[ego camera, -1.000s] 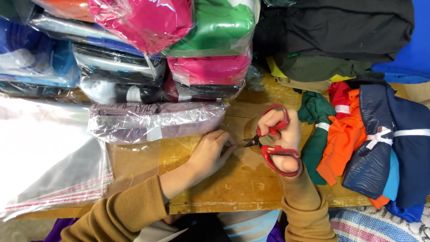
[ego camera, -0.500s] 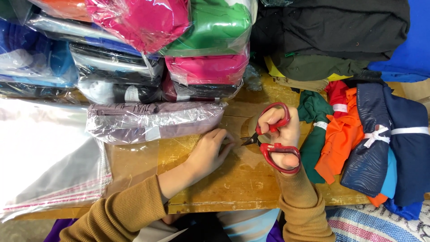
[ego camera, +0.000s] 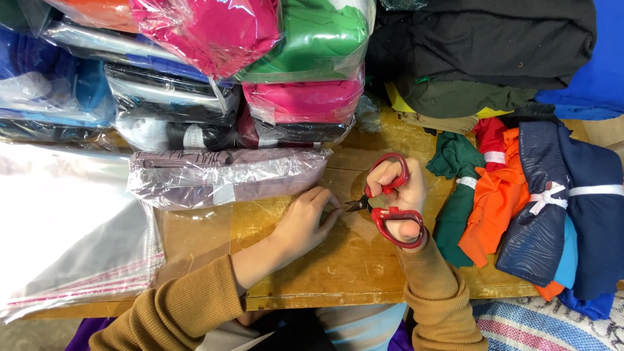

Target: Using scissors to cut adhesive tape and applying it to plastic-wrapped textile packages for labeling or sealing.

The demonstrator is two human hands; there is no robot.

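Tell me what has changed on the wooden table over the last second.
Almost nothing. The right hand keeps its grip on the red-handled scissors, blades pointing at the left hand's fingertips, which remain at the blade tips; both hands shifted only slightly. The plastic-wrapped mauve garment packet, the stacked bagged clothes and the tied fabric bundles stayed put.

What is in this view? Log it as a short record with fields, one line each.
Surface: wooden table
Right hand: fingers through the red-handled scissors, blades pointing left
Left hand: fingertips at the scissor tips, on a clear film
Nearest package: mauve garment in a clear bag
Left of it: stack of empty clear bags
Behind: bagged garments, stacked
Right: tied fabric bundles
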